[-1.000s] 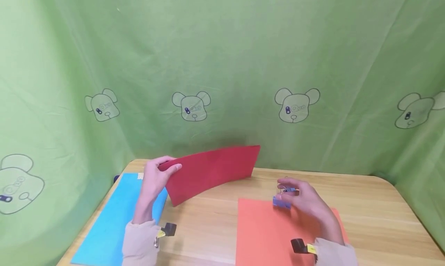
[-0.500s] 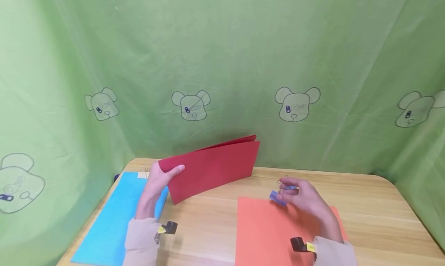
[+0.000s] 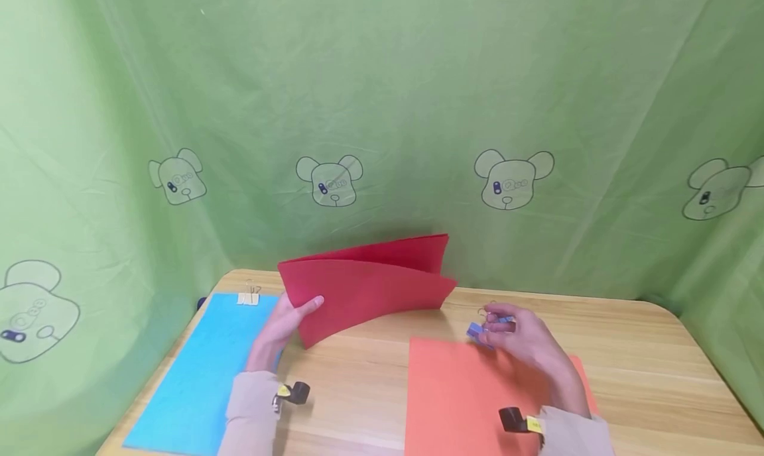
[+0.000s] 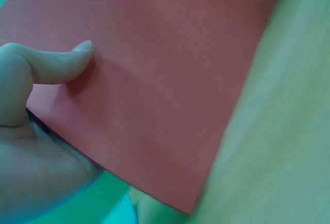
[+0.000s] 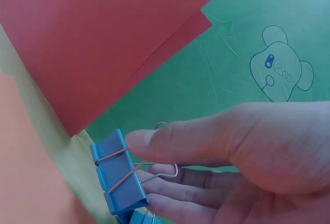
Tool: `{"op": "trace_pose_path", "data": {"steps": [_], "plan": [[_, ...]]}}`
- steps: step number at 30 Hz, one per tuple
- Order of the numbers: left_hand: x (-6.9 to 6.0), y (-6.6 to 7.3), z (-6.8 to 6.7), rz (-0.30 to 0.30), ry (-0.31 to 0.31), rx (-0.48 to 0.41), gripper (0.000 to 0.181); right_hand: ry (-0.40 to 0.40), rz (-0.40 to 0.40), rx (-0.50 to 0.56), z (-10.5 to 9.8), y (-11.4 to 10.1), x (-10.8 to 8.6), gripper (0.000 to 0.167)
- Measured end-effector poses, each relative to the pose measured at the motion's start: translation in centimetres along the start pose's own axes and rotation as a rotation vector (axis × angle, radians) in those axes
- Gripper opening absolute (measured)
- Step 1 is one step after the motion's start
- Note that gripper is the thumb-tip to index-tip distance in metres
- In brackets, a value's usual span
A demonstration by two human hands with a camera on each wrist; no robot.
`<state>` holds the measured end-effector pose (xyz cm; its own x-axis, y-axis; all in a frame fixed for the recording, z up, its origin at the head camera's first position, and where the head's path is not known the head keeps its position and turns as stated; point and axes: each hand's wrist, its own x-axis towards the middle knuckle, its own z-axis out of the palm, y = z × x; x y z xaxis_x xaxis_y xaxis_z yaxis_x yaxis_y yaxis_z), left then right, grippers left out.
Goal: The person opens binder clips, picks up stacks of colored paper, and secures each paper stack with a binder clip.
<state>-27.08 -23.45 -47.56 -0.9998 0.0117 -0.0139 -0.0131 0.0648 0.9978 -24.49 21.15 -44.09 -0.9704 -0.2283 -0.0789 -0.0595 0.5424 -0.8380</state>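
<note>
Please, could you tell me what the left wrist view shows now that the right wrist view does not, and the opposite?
Only the left wrist view: the left hand, with its thumb lying on the red paper.

Only the right wrist view: the blue binder clip with its wire handles, held by the right hand, and the animal-face drawing.

Both: red paper, the table and green cloth. A small patch in the left wrist view's top right is too cut off to name.

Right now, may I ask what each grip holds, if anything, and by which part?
The left grip holds red paper by its left end; the right grip, a blue binder clip by its handle side. For a second clip, I cannot tell.
</note>
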Motion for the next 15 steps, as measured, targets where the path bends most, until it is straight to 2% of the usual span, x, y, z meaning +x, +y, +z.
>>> {"op": "trace_pose_path", "data": {"steps": [6,15], "plan": [[0.1,-1.1,0.2,-0.01,0.003,-0.048,0.035,0.003,0.012,0.031,0.2,-0.3,-0.2,0.062],[0.2,-2.0,1.0,0.053,0.015,-0.044,0.036,-0.009,-0.03,0.042,0.6,-0.1,-0.5,0.064]]}}
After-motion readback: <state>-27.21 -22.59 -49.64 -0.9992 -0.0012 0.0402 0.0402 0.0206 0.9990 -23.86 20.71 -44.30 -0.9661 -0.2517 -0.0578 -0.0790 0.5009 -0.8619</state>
